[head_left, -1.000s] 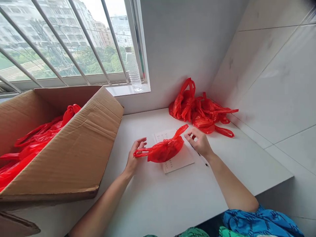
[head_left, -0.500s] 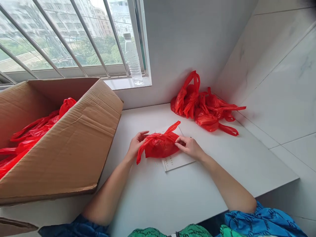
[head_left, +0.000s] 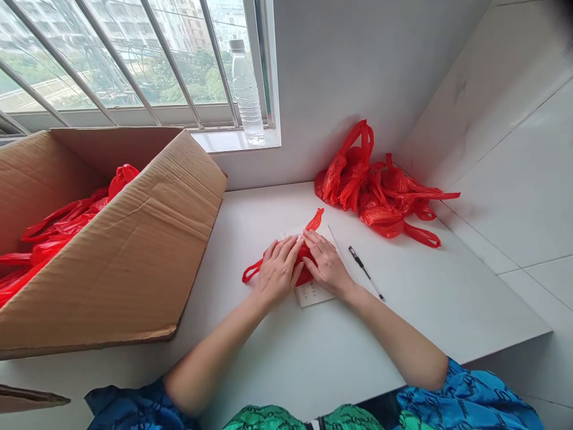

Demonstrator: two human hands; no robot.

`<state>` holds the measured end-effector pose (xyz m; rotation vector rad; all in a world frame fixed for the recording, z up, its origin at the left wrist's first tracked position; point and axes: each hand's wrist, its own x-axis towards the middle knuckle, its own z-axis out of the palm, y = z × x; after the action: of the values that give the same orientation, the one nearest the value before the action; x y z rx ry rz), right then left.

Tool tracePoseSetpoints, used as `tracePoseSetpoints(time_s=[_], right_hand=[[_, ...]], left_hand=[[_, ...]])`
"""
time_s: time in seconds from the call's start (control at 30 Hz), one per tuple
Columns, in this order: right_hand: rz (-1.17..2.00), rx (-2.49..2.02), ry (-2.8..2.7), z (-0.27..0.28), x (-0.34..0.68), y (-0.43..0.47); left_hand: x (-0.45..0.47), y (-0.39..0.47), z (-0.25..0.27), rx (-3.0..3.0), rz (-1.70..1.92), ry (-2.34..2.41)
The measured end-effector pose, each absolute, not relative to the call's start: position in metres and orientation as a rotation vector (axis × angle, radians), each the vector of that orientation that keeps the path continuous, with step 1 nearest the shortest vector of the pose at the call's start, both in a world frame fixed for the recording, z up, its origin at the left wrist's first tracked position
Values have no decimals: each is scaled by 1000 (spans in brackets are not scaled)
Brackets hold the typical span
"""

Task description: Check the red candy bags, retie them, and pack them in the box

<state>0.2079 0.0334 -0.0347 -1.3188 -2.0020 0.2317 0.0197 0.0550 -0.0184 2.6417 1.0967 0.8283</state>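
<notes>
A red plastic bag (head_left: 305, 273) lies on a white notebook (head_left: 313, 294), mostly covered by both hands. My left hand (head_left: 278, 267) rests flat on its left part, fingers stretched out. Flat on the right part is my right hand (head_left: 328, 263), fingers also extended and nearly meeting the left. One loop of the bag sticks out at the left, and a twisted end pokes out beyond the fingertips. Small written marks show on the notebook's near edge. To the right of the right hand lies a black and clear pen (head_left: 366, 273).
At the left stands a large cardboard box (head_left: 134, 257) with red plastic bags (head_left: 67, 230) inside. More red bags (head_left: 380, 194) are heaped against the back wall. A water bottle (head_left: 248, 98) stands on the windowsill. The white table (head_left: 286, 358) ends at the right and front.
Both hands have moved inward from the bag's sides and now lie flat on top of it. The bag looks flatter. The pen has come into sight. The view has shifted slightly.
</notes>
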Motion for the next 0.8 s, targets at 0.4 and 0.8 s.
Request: tracePoseSetpoints(time_s=[0.4,0.8], right_hand=[[249,-1480,-2110,-53,209,37],[260,-1521,-2110,-54,210,37]], left_hand=[[15,72,-46,2703,605,1089],[15,75,-50,2700,606,1083]])
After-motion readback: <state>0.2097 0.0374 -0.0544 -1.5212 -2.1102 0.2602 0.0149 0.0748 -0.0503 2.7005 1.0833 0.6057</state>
